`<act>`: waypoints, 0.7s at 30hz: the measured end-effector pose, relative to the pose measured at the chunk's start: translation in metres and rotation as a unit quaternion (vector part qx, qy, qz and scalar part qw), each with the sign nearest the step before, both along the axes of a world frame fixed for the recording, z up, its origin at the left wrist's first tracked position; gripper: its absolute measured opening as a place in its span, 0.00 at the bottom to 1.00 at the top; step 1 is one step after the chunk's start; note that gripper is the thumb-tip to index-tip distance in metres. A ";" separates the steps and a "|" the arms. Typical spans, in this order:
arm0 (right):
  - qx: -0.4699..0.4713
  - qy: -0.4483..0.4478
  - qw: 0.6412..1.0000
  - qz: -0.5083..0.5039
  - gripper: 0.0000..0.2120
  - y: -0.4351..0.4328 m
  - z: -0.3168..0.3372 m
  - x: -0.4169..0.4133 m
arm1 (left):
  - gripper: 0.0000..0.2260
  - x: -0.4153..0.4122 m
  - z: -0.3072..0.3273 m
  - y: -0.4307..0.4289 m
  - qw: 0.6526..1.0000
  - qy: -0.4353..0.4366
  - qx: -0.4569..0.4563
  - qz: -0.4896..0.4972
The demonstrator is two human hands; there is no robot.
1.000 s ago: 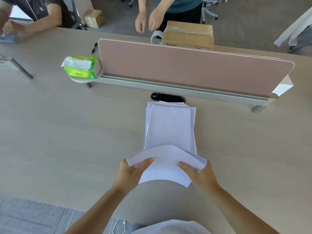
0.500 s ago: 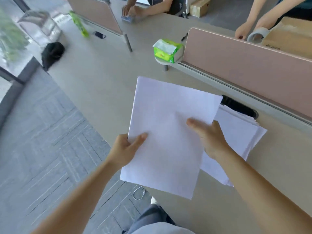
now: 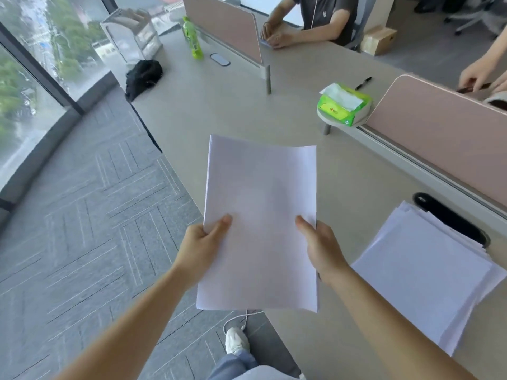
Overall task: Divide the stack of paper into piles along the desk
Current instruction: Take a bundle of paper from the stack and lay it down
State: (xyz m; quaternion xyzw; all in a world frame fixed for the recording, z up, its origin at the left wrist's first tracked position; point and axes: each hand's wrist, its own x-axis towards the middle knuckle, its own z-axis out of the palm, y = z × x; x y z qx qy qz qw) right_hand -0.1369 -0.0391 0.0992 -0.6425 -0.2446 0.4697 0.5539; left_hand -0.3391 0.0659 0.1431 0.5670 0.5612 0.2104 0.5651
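sheets [image 3: 260, 215] now farther left of stack [image 3: 428, 286]

left hand [image 3: 203, 248]: fingers hidden under held sheets [image 3: 260, 215], thumb only showing
right hand [image 3: 321, 250]: fingers likewise beneath
held sheets: count too fine to tell
cable slot [image 3: 450, 218]: right of grip, near rim covered by stack [image 3: 422, 270]

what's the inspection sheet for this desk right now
surface: pale desk, smooth, curved near edge
job's things: sheaf of paper held over the desk edge; stack of paper lies fanned at right by the black cable port
clutter: tissue pack, pen, green bottle, black bag
hands: left hand and right hand pinch the sheaf's side edges, thumbs on top
cables: white cable on the floor by a shoe
surroundings: pink divider, window, carpet, people across the desk
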 end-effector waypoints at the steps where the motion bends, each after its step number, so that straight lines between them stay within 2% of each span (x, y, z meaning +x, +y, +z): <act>1: 0.003 -0.015 1.000 0.005 0.12 0.014 0.004 -0.009 | 0.19 -0.009 0.000 0.011 1.000 -0.005 -0.004 0.002; 3: 0.000 -0.022 1.000 0.018 0.12 0.042 0.016 -0.028 | 0.19 -0.033 0.000 0.036 1.000 -0.013 -0.005 0.000; 6: -0.007 0.018 0.999 0.039 0.11 0.090 0.030 -0.067 | 0.22 -0.081 0.003 0.079 0.999 -0.002 0.036 -0.010; 9: 0.004 0.086 0.993 0.082 0.19 0.135 0.041 -0.109 | 0.23 -0.127 0.006 0.120 0.998 0.002 0.060 0.009; 12: -0.019 0.149 0.984 0.099 0.22 0.180 0.047 -0.140 | 0.23 -0.166 0.011 0.158 0.996 0.005 0.075 0.044; 16: -0.053 0.120 0.983 0.128 0.34 0.243 0.040 -0.165 | 0.23 -0.202 0.011 0.204 0.995 -0.013 0.063 0.080; 17: -0.054 0.105 0.985 0.126 0.33 0.254 0.041 -0.169 | 0.23 -0.206 0.009 0.212 0.995 -0.019 0.052 0.087; 20: -0.059 0.040 0.993 0.098 0.18 0.306 0.033 -0.186 | 0.23 -0.216 0.003 0.254 0.993 -0.044 0.034 0.104; 21: -0.068 -0.003 0.995 0.077 0.19 0.325 0.028 -0.190 | 0.21 -0.218 0.000 0.272 0.992 -0.047 0.034 0.107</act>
